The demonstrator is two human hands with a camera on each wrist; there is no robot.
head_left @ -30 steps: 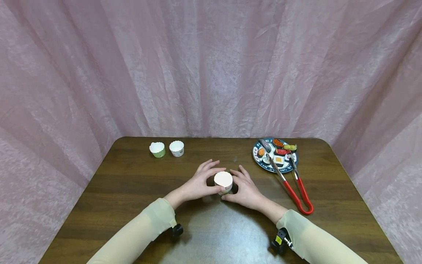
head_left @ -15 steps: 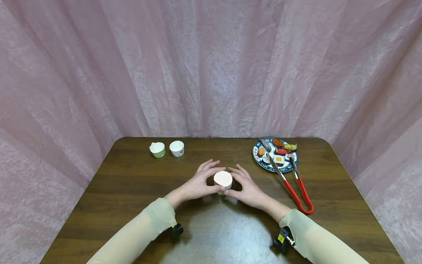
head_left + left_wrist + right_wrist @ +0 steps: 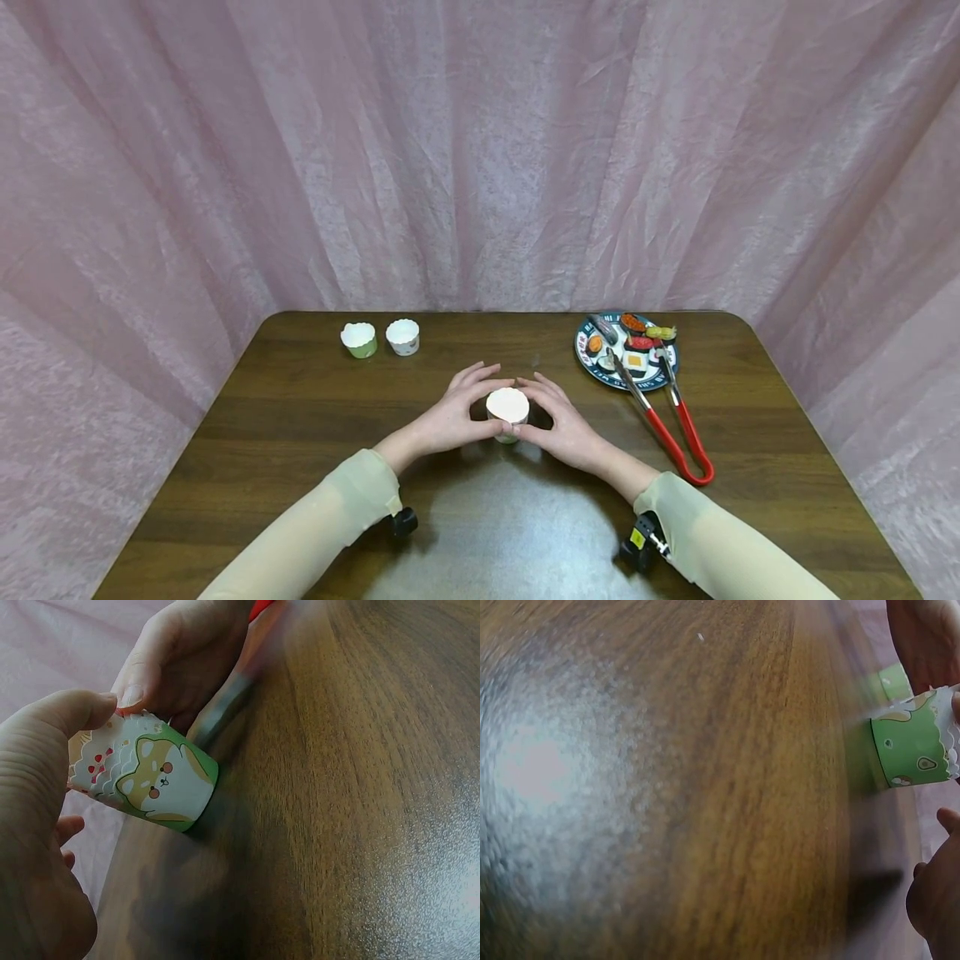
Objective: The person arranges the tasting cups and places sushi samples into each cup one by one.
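Note:
A stack of nested paper baking cups is between my two hands at the middle of the table. In the left wrist view the outer cup is green with a cartoon dog, and scalloped rims of inner cups show above it. My left hand holds the rim between thumb and fingers from the left. From the right, my right hand pinches the rim likewise, its thumb right beside the left thumb. Green sides with small avocado prints show on the outer cup in the right wrist view.
A green paper cup and a white one stand at the back left. At the back right, a patterned plate carries several sushi pieces. Red-handled tongs lie with their tips over it. A pink curtain hangs behind the table.
My right thumb has moved up and left to the front of the rim, beside the left thumb, and the right fingers have shifted slightly left. The left hand has stayed in place.

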